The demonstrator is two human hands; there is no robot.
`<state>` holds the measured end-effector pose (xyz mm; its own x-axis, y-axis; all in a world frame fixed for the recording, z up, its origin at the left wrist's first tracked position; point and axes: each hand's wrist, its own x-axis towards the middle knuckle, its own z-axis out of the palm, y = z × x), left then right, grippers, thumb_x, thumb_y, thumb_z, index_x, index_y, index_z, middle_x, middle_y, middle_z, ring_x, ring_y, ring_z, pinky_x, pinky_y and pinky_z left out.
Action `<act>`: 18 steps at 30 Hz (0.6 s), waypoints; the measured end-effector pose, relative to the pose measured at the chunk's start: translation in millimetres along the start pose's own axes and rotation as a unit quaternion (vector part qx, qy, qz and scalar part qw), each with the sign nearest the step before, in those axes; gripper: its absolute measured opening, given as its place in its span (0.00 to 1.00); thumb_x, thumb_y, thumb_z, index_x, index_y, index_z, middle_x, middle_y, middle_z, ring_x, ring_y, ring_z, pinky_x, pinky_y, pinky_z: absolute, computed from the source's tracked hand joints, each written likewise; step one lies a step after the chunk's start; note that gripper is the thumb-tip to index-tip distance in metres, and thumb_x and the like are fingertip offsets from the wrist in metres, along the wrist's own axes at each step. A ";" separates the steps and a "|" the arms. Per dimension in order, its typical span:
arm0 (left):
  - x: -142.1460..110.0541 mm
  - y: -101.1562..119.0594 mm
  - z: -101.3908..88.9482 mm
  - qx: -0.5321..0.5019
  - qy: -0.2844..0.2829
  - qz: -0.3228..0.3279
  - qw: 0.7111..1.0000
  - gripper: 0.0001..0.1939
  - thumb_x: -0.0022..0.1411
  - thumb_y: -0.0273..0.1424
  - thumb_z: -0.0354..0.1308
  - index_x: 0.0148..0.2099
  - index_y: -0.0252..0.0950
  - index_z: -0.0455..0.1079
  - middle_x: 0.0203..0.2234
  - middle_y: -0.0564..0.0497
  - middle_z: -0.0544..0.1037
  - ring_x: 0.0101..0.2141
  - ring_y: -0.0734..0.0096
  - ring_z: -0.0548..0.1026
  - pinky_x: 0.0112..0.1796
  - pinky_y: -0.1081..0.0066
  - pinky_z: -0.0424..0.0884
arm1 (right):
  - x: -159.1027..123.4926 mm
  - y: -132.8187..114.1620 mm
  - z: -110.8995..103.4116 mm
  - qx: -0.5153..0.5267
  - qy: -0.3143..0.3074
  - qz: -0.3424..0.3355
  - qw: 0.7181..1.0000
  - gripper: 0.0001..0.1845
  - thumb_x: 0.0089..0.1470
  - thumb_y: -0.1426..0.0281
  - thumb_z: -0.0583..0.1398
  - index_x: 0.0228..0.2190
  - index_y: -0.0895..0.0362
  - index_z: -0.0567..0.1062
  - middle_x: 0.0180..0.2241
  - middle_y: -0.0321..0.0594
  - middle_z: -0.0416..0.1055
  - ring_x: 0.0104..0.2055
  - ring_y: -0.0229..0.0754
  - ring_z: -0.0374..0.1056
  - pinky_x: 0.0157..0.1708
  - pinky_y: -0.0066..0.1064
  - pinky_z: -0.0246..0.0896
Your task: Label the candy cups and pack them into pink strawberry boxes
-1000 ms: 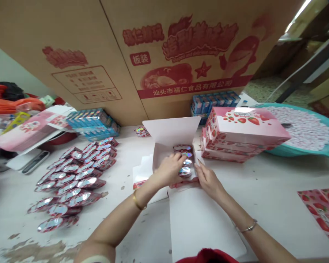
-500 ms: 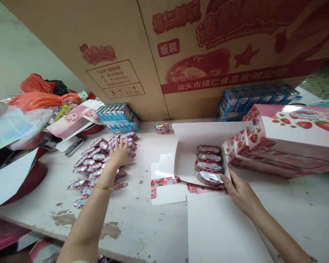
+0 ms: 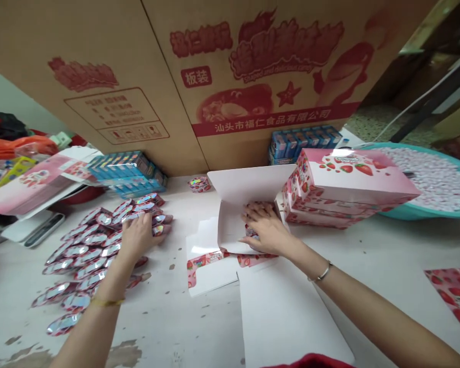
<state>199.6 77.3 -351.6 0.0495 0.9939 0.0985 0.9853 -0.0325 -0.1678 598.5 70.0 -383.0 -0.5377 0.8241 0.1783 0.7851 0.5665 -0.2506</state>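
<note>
My left hand [image 3: 136,237] rests on the right side of a cluster of small shiny pink-and-silver oval packs [image 3: 88,255], its fingers apart and bent over them. Nothing is lifted in it. An open white carton [image 3: 230,225], lid flap raised, stands in front of me. Inside its right half, my right hand [image 3: 266,230] lies palm down with fingers spread over a row of the same packs [image 3: 250,232]. The hand covers most of that row. A single pack [image 3: 199,184] stands apart behind the carton.
A large brown cardboard box [image 3: 138,61] closes off the back. Blue packs [image 3: 128,171] and more blue packs [image 3: 302,143] stand against it. Strawberry-print cartons [image 3: 352,174] are stacked at right, before a turquoise basin [image 3: 444,214]. White card sheets [image 3: 287,317] lie in front.
My right hand has moved from the carton's near right edge onto the packs inside. My left hand stays at the cluster, its fingers more bent. The view has turned right.
</note>
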 end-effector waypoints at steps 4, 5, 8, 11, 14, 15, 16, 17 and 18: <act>-7.0 61.5 -38.8 -0.262 0.064 0.075 0.960 0.33 0.54 0.50 0.63 0.55 0.39 0.58 0.48 0.42 0.73 0.47 0.55 0.74 0.48 0.57 0.70 | 8.3 0.7 8.1 -0.022 -0.025 0.003 0.999 0.21 0.60 0.56 0.57 0.44 0.58 0.79 0.56 0.51 0.70 0.63 0.57 0.56 0.63 0.51 0.44; -4.6 82.1 -47.0 -0.311 0.077 0.108 0.941 0.33 0.53 0.49 0.64 0.55 0.39 0.58 0.49 0.42 0.72 0.48 0.57 0.74 0.49 0.59 0.70 | 7.3 -0.2 8.6 -0.024 -0.022 0.011 0.999 0.20 0.61 0.57 0.57 0.43 0.59 0.79 0.56 0.52 0.70 0.62 0.57 0.57 0.62 0.50 0.46; 14.3 143.5 -60.8 -0.356 0.052 0.217 0.907 0.32 0.53 0.47 0.65 0.54 0.38 0.59 0.48 0.44 0.73 0.47 0.61 0.74 0.48 0.61 0.70 | 1.7 -5.0 8.4 -0.016 -0.008 0.042 0.999 0.17 0.61 0.63 0.55 0.40 0.59 0.80 0.54 0.50 0.71 0.59 0.55 0.60 0.59 0.46 0.54; 41.3 188.0 -56.8 -0.251 0.006 0.278 0.927 0.28 0.52 0.44 0.65 0.50 0.35 0.64 0.44 0.43 0.75 0.45 0.57 0.74 0.46 0.61 0.69 | -4.0 -8.6 10.8 0.002 0.016 0.077 0.997 0.15 0.60 0.69 0.54 0.38 0.59 0.80 0.52 0.49 0.72 0.58 0.53 0.61 0.58 0.43 0.56; 59.6 204.5 -45.3 -0.127 -0.012 0.292 0.948 0.26 0.51 0.40 0.65 0.49 0.33 0.65 0.44 0.40 0.74 0.47 0.52 0.72 0.46 0.59 0.66 | -7.3 -7.4 17.5 0.006 0.038 0.085 0.996 0.14 0.61 0.68 0.54 0.37 0.59 0.79 0.52 0.51 0.71 0.57 0.54 0.62 0.58 0.44 0.58; 62.0 204.7 -42.3 -0.102 -0.017 0.292 0.951 0.27 0.51 0.40 0.65 0.50 0.33 0.65 0.45 0.39 0.74 0.47 0.52 0.71 0.46 0.59 0.65 | -7.5 -6.2 20.1 0.004 0.044 0.081 0.996 0.14 0.61 0.67 0.54 0.36 0.59 0.79 0.52 0.52 0.71 0.57 0.55 0.62 0.57 0.46 0.58; 62.5 203.0 -40.5 -0.085 -0.020 0.292 0.953 0.28 0.51 0.41 0.65 0.50 0.33 0.65 0.46 0.38 0.73 0.48 0.52 0.71 0.46 0.59 0.65 | -7.4 -5.1 22.4 0.002 0.048 0.075 0.996 0.14 0.61 0.67 0.54 0.36 0.60 0.78 0.53 0.53 0.70 0.57 0.57 0.61 0.57 0.47 0.58; 61.5 200.1 -39.8 -0.073 -0.022 0.291 0.954 0.28 0.51 0.42 0.65 0.51 0.33 0.64 0.47 0.38 0.72 0.48 0.52 0.70 0.46 0.59 0.64 | -7.0 -4.2 24.3 0.001 0.050 0.069 0.996 0.14 0.60 0.67 0.54 0.35 0.60 0.78 0.53 0.53 0.70 0.58 0.58 0.61 0.57 0.49 0.59; 59.6 196.6 -40.1 -0.066 -0.024 0.290 0.955 0.29 0.52 0.43 0.65 0.51 0.33 0.64 0.47 0.38 0.72 0.48 0.52 0.70 0.45 0.59 0.64 | -6.5 -3.6 25.7 0.000 0.049 0.064 0.997 0.14 0.60 0.67 0.54 0.35 0.60 0.78 0.53 0.54 0.70 0.58 0.58 0.61 0.56 0.49 0.60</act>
<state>402.8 125.9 -339.5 0.5878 0.8088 -0.0184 0.8071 -0.5879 -0.0552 591.2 62.8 -407.7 -0.4013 0.8849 0.2364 0.8452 0.4572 -0.2768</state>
